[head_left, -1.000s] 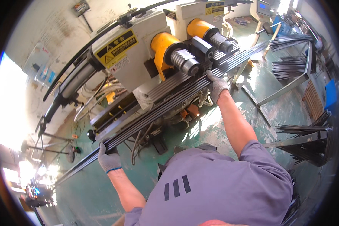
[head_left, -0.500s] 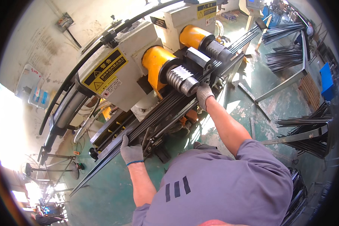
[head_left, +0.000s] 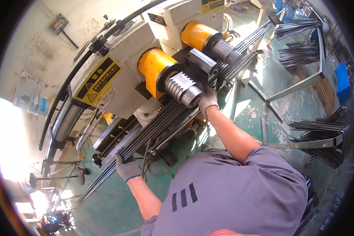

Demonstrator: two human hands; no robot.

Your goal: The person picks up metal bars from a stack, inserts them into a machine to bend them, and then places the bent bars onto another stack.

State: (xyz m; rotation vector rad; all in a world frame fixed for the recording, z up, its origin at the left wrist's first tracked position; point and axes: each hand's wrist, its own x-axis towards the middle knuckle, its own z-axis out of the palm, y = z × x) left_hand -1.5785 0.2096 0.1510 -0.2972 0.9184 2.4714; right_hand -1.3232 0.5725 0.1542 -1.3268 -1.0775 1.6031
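Observation:
A bundle of long, thin dark metal rods [head_left: 158,125] runs slantwise from the lower left to the upper right, along the front of a pale machine [head_left: 131,74]. My left hand [head_left: 127,168], in a grey knit glove, is closed on the rods near their left stretch, thumb over the top and other fingers mostly hidden. Farther along, my gloved right hand [head_left: 209,103] is closed at the bundle, close beside the end of a grooved steel shaft [head_left: 181,88]; its fingertips are partly hidden. That shaft projects from a yellow cylinder [head_left: 155,69], and a second yellow cylinder [head_left: 198,36] stands beyond.
Stacked rods [head_left: 299,55] lie on a metal rack [head_left: 299,85] at the right, with another bent pile [head_left: 322,129] nearer. A blue bin [head_left: 342,83] stands at the far right. A dark curved hose [head_left: 67,84] borders the machine's left side.
The machine appears slightly farther left as the view shifts. My left hand has moved down and left along the rods. My right hand sits a little farther left, still beside the shaft end.

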